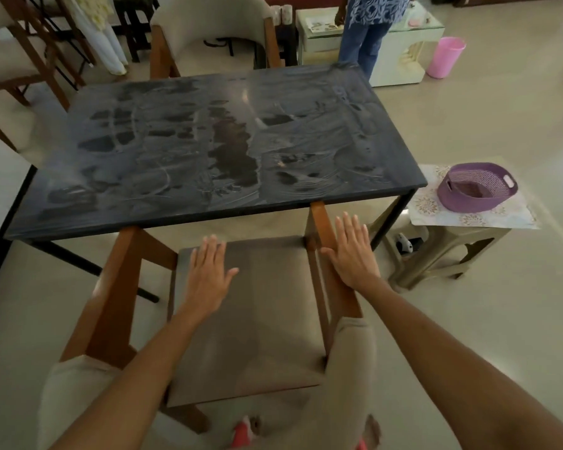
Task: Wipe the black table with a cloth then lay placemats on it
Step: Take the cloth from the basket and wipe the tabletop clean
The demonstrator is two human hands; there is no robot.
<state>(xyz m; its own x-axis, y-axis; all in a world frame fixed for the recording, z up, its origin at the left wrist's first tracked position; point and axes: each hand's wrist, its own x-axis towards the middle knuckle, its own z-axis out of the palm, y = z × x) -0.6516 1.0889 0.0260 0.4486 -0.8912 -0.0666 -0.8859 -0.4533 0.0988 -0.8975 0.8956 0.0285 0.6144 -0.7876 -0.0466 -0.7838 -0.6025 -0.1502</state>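
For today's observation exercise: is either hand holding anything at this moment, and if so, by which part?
Nothing is held. The left hand and the right hand are both open with straight fingers, above the chair in front of the black table.

Black table [208,151] smeared grey, purple woven basket [476,186] (on a floral-patterned placemat [507,216]), pink bucket [445,56].

Dim, soft daylight; pale sheen on tabletop [208,141]; edges bowed.
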